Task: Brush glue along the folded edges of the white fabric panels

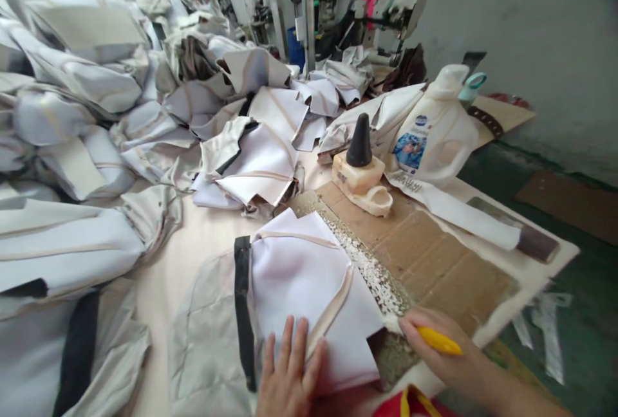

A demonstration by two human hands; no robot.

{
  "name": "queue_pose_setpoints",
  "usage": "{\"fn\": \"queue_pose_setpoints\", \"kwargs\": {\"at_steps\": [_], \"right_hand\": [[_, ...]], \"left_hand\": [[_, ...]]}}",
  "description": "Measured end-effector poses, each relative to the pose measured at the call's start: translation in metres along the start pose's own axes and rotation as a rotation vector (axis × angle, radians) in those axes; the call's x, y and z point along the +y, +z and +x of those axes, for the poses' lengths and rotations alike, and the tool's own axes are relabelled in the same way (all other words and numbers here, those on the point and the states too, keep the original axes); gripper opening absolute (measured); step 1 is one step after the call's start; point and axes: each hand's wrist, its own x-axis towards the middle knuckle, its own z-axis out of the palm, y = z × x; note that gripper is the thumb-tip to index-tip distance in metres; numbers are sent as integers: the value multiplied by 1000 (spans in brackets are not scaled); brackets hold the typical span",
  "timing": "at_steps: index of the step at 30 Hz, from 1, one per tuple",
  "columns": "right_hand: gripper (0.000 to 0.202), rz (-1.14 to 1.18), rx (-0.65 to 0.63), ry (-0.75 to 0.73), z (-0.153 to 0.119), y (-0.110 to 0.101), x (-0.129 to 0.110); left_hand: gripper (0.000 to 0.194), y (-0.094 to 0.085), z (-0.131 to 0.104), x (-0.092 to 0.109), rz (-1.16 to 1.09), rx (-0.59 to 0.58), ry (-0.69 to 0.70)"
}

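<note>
White panel [309,295] with beige trim and a black strip along its left edge lies flat on the counter [193,250] right before me, its right corner over the cardboard [425,256]. Heaps of like pieces [87,114] crowd the counter's left and far side. On the cardboard's far edge sit a big white jug [434,134] and, just beside it, a small bottle [360,172] with a black cone tip. White crumbs [367,269] run along the panel's right edge. My left hand [290,378] presses flat on the panel's near edge, fingers spread apart. My right hand [444,346] has its fingers clamped on a yellow tool [439,341], tip by the panel's near-right corner.
</note>
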Motion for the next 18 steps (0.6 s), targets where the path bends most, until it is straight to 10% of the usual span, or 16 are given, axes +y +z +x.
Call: {"fn": "queue_pose_setpoints", "kwargs": {"at_steps": [5, 9, 13, 18], "right_hand": [[25, -12, 243, 151, 0, -21, 17], [34, 79, 384, 234, 9, -25, 29], [32, 212, 471, 248, 15, -30, 27], [29, 226, 531, 303, 14, -52, 18]], "left_hand": [[61, 22, -7, 11, 133, 62, -13], [45, 3, 5, 9, 118, 119, -15], [47, -66, 22, -22, -8, 136, -28], [43, -203, 48, -90, -409, 185, -169]]}}
